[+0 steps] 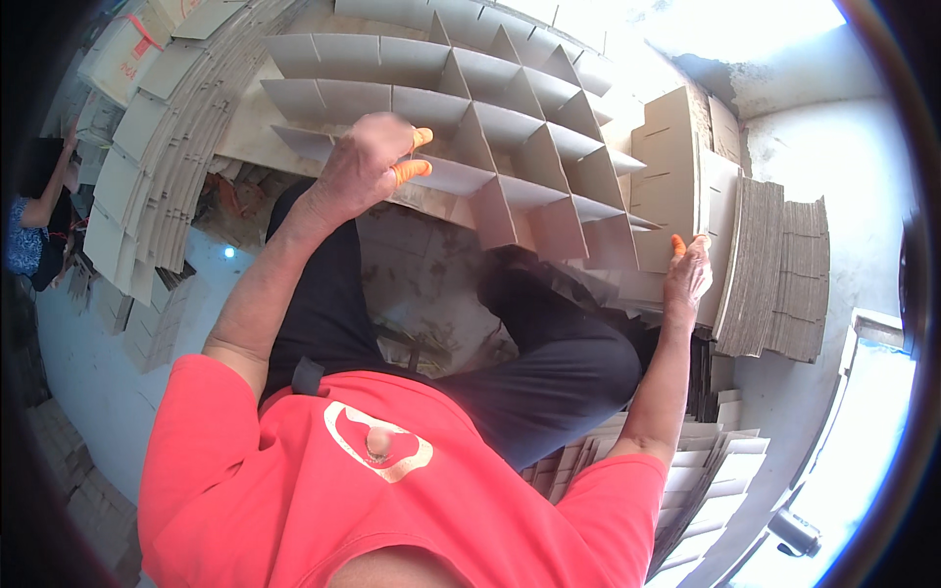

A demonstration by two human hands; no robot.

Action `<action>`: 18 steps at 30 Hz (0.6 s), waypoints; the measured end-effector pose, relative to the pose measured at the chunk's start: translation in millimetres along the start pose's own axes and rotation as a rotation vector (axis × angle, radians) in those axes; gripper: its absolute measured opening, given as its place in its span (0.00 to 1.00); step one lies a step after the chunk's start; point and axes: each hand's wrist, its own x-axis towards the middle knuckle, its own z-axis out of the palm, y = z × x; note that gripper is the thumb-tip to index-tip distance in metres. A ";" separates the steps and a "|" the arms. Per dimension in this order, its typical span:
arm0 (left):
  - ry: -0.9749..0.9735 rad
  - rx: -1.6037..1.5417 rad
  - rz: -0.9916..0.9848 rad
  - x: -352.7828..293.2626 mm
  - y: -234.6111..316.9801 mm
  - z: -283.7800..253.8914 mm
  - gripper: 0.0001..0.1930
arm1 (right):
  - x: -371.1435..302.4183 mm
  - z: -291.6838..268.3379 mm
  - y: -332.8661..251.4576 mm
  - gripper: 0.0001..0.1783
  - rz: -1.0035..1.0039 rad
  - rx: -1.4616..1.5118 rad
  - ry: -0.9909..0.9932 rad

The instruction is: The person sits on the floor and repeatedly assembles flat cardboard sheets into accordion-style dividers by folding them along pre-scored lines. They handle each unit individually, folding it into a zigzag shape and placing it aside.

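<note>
A partly assembled grid of cardboard dividers [490, 142] stands before me, with slotted strips crossing one another. My left hand [368, 167] is over the grid's near left side; orange covers are on its thumb and a fingertip, which are spread apart with nothing visible between them. Part of that hand is blurred. To the right, my right hand [689, 274], also with orange fingertip covers, has its fingers closed at the lower edge of an upright slotted cardboard strip [703, 181]. Its palm side is hidden.
Stacked slotted cardboard [774, 269] stands on the right, beyond my right hand. More cardboard bundles [162, 147] are piled at the left, and others [711, 480] lie at lower right. A co-worker [39, 216] is at the far left edge.
</note>
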 end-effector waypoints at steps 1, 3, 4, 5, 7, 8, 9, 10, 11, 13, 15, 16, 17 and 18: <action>-0.002 0.007 -0.005 0.1 0.5 -2.9 0.21 | 1.7 -6.0 -2.4 0.15 0.067 0.034 -0.007; 0.010 0.013 -0.006 -2.2 -1.0 -6.6 0.21 | 6.6 -9.8 0.7 0.18 0.181 0.086 0.116; 0.025 0.014 -0.002 -4.4 -3.0 -8.0 0.21 | 7.8 -18.9 -2.0 0.18 0.199 0.134 0.196; 0.041 0.015 0.001 -6.2 -4.9 -10.0 0.21 | 8.9 -30.0 -4.4 0.17 0.217 0.183 0.278; 0.028 0.032 -0.015 -11.6 -8.2 -14.9 0.21 | 9.2 -57.1 -23.6 0.17 -0.001 0.351 0.622; 0.021 0.041 -0.024 -14.1 -10.6 -17.7 0.21 | 9.1 -72.1 -37.5 0.18 -0.070 0.454 0.694; 0.020 0.058 -0.040 -20.1 -14.9 -21.2 0.21 | -1.1 -99.1 -73.1 0.19 0.001 0.775 0.528; 0.022 0.076 -0.057 -25.5 -18.5 -24.7 0.21 | -8.0 -124.6 -103.0 0.21 0.032 0.831 0.399; 0.027 0.089 -0.068 -28.3 -21.6 -26.5 0.21 | -16.0 -143.6 -126.6 0.24 0.065 0.875 0.274; 0.015 0.070 -0.080 -30.8 -26.3 -24.9 0.16 | -32.7 -159.7 -161.4 0.30 -0.090 0.985 0.126; -0.030 0.037 -0.115 -35.8 -38.7 -19.7 0.13 | -43.6 -159.4 -194.0 0.34 -0.149 0.903 -0.046; -0.013 -0.003 -0.103 -37.2 -43.2 -15.6 0.07 | -45.9 -151.4 -203.8 0.33 -0.253 0.890 -0.008; -0.010 0.011 -0.119 -39.9 -47.4 -12.6 0.06 | -47.3 -143.2 -214.8 0.32 -0.359 0.878 0.032; -0.009 0.020 -0.133 -41.0 -48.7 -9.9 0.05 | -48.9 -137.1 -226.7 0.32 -0.463 0.864 0.073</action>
